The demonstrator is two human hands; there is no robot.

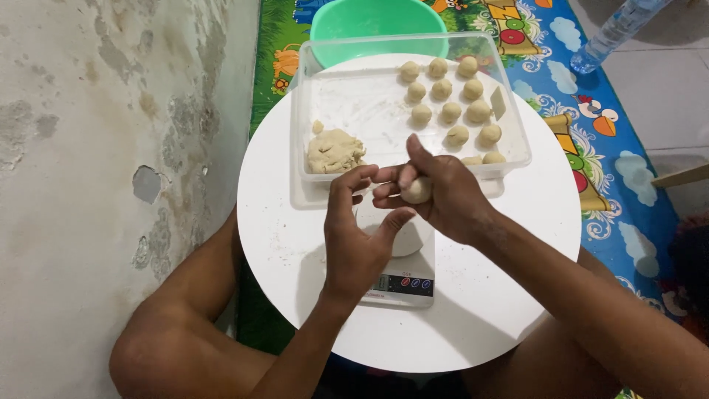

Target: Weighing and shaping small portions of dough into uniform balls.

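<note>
The right hand grips one dough ball above a kitchen scale; the left hand hovers half-open beside it. Twelve balls and one lump fill the clear tray.

A small, pale beige dough ball, roughly rounded and smooth, is held above the kitchen scale, partly hidden by fingers.

2 bare forearms with no sleeves, watch, rings or gloves. The left hand and right hand are uncovered. 2 bare knees show at the near edge.
</note>
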